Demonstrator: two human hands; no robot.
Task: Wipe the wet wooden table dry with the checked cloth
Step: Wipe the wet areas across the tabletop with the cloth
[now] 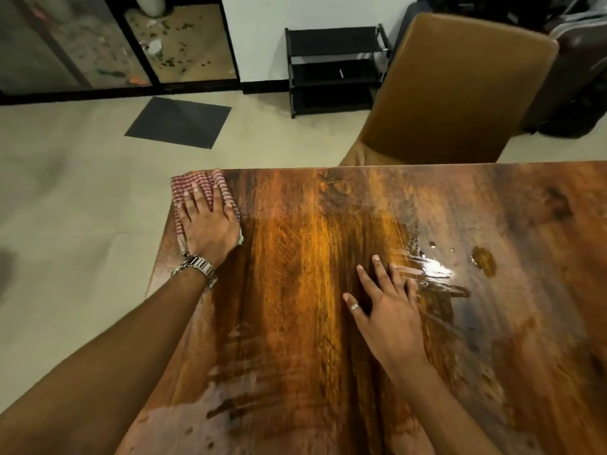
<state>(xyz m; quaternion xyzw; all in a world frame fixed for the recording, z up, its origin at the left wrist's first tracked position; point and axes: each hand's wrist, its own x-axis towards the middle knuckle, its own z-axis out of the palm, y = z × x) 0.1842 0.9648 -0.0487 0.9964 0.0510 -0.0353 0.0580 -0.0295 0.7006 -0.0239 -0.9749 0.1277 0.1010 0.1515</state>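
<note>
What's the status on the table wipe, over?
Left hand flat on checked cloth, far left corner of wooden table. Right hand flat on bare wood, holding nothing. Puddle unwiped by its fingertips. Nothing in the way.

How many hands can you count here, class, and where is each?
2. The left hand presses the checked cloth at the far left corner of the wooden table; the right hand lies flat on bare wood beside the wet patch. No other hand shows.
</note>
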